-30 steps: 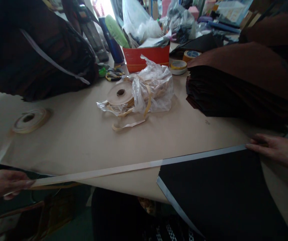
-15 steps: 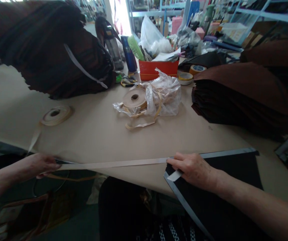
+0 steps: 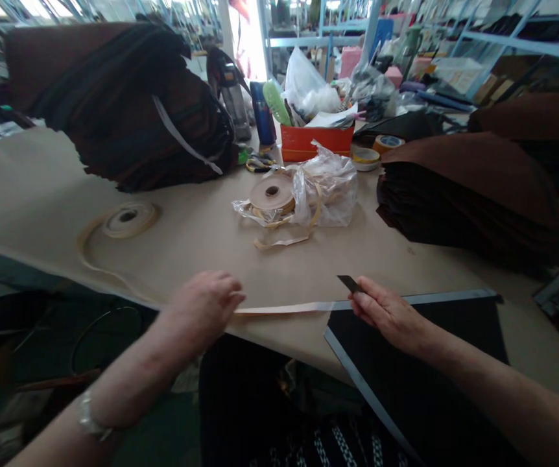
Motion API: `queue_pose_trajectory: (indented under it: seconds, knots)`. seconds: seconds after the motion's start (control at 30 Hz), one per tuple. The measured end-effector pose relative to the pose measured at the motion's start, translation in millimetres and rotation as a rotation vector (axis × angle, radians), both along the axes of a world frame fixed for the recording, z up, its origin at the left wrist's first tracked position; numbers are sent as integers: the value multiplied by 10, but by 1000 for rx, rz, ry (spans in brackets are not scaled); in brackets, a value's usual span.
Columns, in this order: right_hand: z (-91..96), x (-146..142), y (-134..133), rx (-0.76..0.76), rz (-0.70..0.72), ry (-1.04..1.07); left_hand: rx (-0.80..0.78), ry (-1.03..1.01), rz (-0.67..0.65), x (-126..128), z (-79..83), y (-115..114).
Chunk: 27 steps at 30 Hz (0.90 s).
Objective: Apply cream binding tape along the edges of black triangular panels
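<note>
Left hand point(image 3: 206, 305) pinches tape strip point(image 3: 279, 309); right hand point(image 3: 386, 314) grips small blade point(image 3: 350, 283) at black sheet point(image 3: 420, 363) corner. I judge slack strip may wrinkle, cut wander.

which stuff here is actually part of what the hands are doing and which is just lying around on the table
In hand:
left hand pinching the tape strip
right hand holding a small dark blade
black sheet with taped edges
tape roll feeding the strip

Lying about:
plastic bag of tape rolls
red box
brown stack
scissors
</note>
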State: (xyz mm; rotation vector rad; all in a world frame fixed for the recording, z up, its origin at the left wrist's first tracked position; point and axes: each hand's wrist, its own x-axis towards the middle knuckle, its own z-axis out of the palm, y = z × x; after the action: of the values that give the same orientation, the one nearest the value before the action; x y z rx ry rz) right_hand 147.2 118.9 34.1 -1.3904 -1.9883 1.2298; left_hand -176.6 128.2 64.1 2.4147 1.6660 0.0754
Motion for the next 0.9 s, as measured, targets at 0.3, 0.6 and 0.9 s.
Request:
queue_pose_trajectory:
  seconds: [0.3, 0.6, 0.9]
  knots:
    - [-202, -111, 4, -328, -112, 142, -70, 119, -63, 1164, -242, 46]
    - [-282, -255, -49, -255, -141, 24, -158, 242, -90, 1260, -115, 145]
    - [-237, -292, -71, -113, -107, -156, -231, 270, -130, 1338, -58, 183]
